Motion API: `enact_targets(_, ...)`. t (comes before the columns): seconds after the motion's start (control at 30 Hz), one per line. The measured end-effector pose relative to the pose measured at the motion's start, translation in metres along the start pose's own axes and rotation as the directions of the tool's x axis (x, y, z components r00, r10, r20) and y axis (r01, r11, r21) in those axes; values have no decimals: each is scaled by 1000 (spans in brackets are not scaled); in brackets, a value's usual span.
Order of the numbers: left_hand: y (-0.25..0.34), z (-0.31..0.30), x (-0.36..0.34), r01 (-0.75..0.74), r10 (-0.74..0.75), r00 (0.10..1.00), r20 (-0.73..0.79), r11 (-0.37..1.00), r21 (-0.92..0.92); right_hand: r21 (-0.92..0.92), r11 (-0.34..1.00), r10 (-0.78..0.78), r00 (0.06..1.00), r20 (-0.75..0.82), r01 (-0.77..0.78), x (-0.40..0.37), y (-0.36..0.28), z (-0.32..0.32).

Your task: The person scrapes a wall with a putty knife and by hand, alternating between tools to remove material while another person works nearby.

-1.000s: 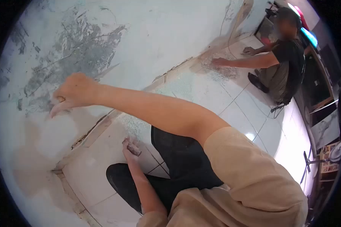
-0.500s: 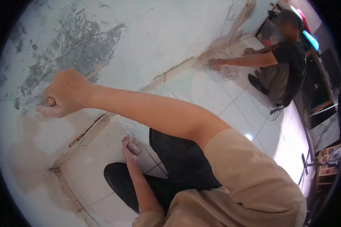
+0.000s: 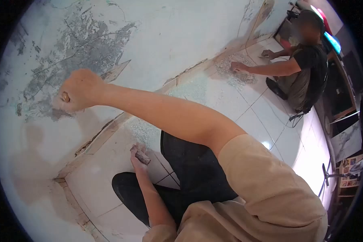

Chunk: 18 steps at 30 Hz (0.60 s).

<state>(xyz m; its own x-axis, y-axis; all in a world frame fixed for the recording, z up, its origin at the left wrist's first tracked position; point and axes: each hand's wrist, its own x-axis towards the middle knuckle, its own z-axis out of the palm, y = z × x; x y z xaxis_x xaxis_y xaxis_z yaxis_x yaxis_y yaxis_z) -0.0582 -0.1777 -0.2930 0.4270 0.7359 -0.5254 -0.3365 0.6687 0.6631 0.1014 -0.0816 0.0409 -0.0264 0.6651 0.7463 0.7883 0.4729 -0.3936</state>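
Observation:
My right hand [image 3: 82,90] is a fist around a tool with a rounded brown handle end [image 3: 65,97]. A flat, pointed blade [image 3: 117,71] shows past the wrist, close against the wall, and seems to belong to this tool. Around the fist the wall [image 3: 157,36] has a rough grey patch [image 3: 88,46] where the pale coating is gone. Low by my bent knee, my left hand [image 3: 136,162] grips a dusty brownish block [image 3: 142,156] just above the tiled floor [image 3: 97,177].
A co-worker [image 3: 310,60] crouches at the upper right, one hand over a heap of pale flakes [image 3: 236,76]. More flakes [image 3: 143,131] lie along the wall's cracked base [image 3: 94,141]. A fan [image 3: 357,165] stands at the far right.
My right hand has moved right and slightly up along the wall, and the blade now shows past the wrist. The co-worker's near hand has shifted slightly right. My left hand has hardly moved.

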Motion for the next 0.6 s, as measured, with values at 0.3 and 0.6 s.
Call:
enact_targets(0.3, 1, 4, -3, 17, -18, 1000, -23, 999, -48, 22, 1000, 21, 1000, -1, -21, 1, -5, 4)
enact_targets(0.6, 1, 4, -3, 13, -14, 1000, -27, 999, -32, 0, 1000, -2, 1000, -15, 2, 0, -6, 5)
